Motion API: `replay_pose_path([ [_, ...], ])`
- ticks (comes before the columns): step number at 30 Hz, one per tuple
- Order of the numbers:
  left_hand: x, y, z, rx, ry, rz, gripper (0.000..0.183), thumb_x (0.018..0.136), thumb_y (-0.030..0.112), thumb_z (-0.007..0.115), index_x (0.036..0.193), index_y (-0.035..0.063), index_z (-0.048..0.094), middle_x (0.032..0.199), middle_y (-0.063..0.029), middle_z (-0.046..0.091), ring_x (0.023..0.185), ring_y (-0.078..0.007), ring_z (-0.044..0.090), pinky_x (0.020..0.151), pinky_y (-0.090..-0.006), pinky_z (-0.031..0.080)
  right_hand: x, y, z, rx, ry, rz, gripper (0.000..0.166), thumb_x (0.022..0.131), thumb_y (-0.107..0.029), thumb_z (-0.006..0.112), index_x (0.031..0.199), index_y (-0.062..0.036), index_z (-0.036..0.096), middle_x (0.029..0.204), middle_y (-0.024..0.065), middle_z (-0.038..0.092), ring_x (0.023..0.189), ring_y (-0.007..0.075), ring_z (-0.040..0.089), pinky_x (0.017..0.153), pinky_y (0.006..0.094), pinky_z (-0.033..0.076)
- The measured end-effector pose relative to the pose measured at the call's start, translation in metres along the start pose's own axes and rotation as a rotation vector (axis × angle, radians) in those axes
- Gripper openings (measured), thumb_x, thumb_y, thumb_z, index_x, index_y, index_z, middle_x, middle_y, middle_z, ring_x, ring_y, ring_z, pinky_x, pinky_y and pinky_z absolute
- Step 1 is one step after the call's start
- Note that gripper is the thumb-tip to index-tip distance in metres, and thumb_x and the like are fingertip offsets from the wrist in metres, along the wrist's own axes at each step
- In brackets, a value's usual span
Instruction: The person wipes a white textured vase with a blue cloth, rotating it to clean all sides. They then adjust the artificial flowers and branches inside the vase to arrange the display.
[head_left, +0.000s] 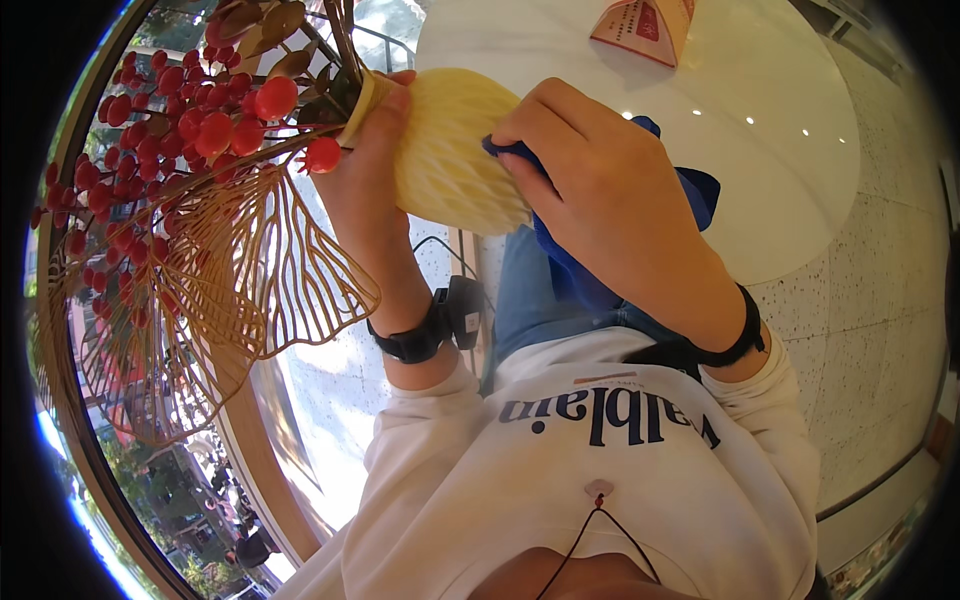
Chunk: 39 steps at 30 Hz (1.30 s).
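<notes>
A yellow vase (457, 150) with a patterned surface lies tilted on its side in the air, its mouth towards the left. My left hand (371, 161) grips it around the neck, the thumb in front. Stems with red artificial berries (214, 135) and golden openwork leaves (300, 277) stick out of its mouth to the left. My right hand (600, 172) pinches a dark blue cloth (574, 274) between thumb and fingers, against the vase's body near its base. Part of the cloth hangs below this hand, and another part shows behind it.
A round white table (765, 187) stands in front of me. On its far part is a folded card sign (645, 30) bearing writing. A window frame (255, 427) runs along the left, near the golden leaves. Speckled floor tiles (870, 292) lie at the right.
</notes>
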<state>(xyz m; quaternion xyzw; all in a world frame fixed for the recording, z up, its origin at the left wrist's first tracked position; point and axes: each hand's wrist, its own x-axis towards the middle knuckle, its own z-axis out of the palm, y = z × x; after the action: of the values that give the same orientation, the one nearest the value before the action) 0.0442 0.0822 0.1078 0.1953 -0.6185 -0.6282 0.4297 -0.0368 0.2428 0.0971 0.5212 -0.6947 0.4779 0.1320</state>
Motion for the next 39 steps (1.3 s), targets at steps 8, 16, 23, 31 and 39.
replay_pose_path([
  [8,0.003,-0.009,-0.018,-0.040,0.022,0.017,0.028,0.082,0.003,0.068,0.107,-0.0057,0.059,0.100,-0.0157,0.068,0.089,-0.0200,0.065,0.082,-0.0316,0.053,-0.026,0.016,0.002,-0.064,-0.113,0.104,0.011,0.079,-0.002,0.068,0.087,-0.0045,0.060,0.086,0.0056,0.059,0.072,0.0278,0.062,0.062,0.0339,0.050],
  [16,-0.008,-0.018,-0.020,-0.022,0.006,-0.015,0.024,0.083,0.003,0.068,0.104,-0.0064,0.061,0.100,-0.0162,0.068,0.087,-0.0193,0.065,0.080,-0.0307,0.053,-0.019,-0.016,0.021,0.069,0.038,-0.024,0.013,0.079,-0.002,0.067,0.089,-0.0051,0.059,0.085,0.0070,0.058,0.072,0.0295,0.061,0.062,0.0356,0.049],
  [23,-0.001,-0.027,0.015,-0.032,0.030,-0.007,0.020,0.084,0.002,0.067,0.101,-0.0074,0.063,0.098,-0.0150,0.069,0.085,-0.0189,0.065,0.079,-0.0300,0.052,-0.018,0.015,0.003,0.018,-0.033,0.025,0.014,0.079,-0.001,0.067,0.087,-0.0037,0.056,0.084,0.0084,0.057,0.072,0.0298,0.061,0.062,0.0357,0.050],
  [31,0.002,-0.030,0.018,-0.051,0.064,-0.019,0.027,0.083,0.003,0.069,0.105,-0.0082,0.060,0.099,-0.0157,0.068,0.089,-0.0195,0.065,0.081,-0.0301,0.052,-0.026,0.019,0.000,-0.038,-0.047,0.066,0.014,0.080,-0.002,0.066,0.088,-0.0037,0.055,0.084,0.0086,0.057,0.072,0.0292,0.061,0.061,0.0352,0.050],
  [39,0.004,-0.029,0.015,-0.057,0.075,-0.028,0.037,0.084,0.010,0.066,0.115,-0.0077,0.054,0.109,-0.0188,0.065,0.100,-0.0255,0.063,0.088,-0.0351,0.054,-0.037,0.028,-0.002,0.009,-0.042,0.103,0.016,0.080,-0.001,0.068,0.089,-0.0040,0.055,0.085,0.0082,0.058,0.072,0.0283,0.061,0.061,0.0344,0.050],
])
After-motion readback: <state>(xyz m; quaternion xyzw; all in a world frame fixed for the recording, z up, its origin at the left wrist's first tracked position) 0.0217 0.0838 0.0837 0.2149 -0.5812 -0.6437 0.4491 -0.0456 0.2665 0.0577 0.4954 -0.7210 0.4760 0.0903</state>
